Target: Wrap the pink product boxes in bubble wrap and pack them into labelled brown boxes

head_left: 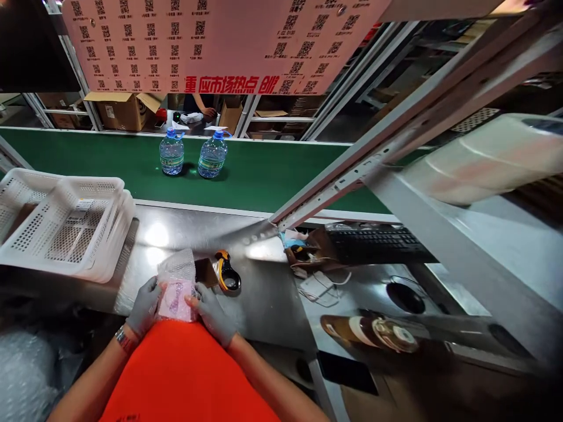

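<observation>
Between my two hands, close to my body at the near edge of the metal bench [259, 308], is a pink package [176, 300] inside clear bubble wrap [178, 265]. The upper part of the wrap stands loose above it. My left hand [145, 306], in a grey glove with bare fingertips, grips the package's left side. On its right side my right hand [213, 310], gloved alike, holds on with the thumb over the front. Just beyond my right hand lie a small brown box [206, 272], partly hidden, and a yellow and black tape cutter [227, 272].
Stacked white plastic baskets [99, 234] stand at the left. Two water bottles [171, 153] sit on the green conveyor [272, 176] behind the bench. A slanted metal post [343, 170], a keyboard [380, 245] and brown tape rolls [369, 331] are at the right. Another person's hand [208, 111] shows beyond.
</observation>
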The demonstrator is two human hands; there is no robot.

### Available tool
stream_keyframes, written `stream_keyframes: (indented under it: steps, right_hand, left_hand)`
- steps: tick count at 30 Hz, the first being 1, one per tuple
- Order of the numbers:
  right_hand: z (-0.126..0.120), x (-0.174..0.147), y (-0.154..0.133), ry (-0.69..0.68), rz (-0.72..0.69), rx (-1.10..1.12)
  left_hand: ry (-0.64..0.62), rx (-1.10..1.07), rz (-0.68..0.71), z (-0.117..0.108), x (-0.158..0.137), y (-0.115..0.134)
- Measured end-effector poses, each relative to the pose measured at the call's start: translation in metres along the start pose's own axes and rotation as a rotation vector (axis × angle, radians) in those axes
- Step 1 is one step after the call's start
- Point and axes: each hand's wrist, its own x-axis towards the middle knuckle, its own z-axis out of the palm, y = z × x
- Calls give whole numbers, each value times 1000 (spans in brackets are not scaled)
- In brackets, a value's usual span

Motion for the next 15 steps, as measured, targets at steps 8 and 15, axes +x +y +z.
stream_keyframes:
  steps: [8, 15]
  right_hand:
    - [-11, -3, 11, 408, -225, -263]
    - [-13, 9, 1, 312, -339, -380]
  left_hand:
    - [24, 182, 71, 6, -4, 7]
    - [39, 237, 83, 7, -5, 11]
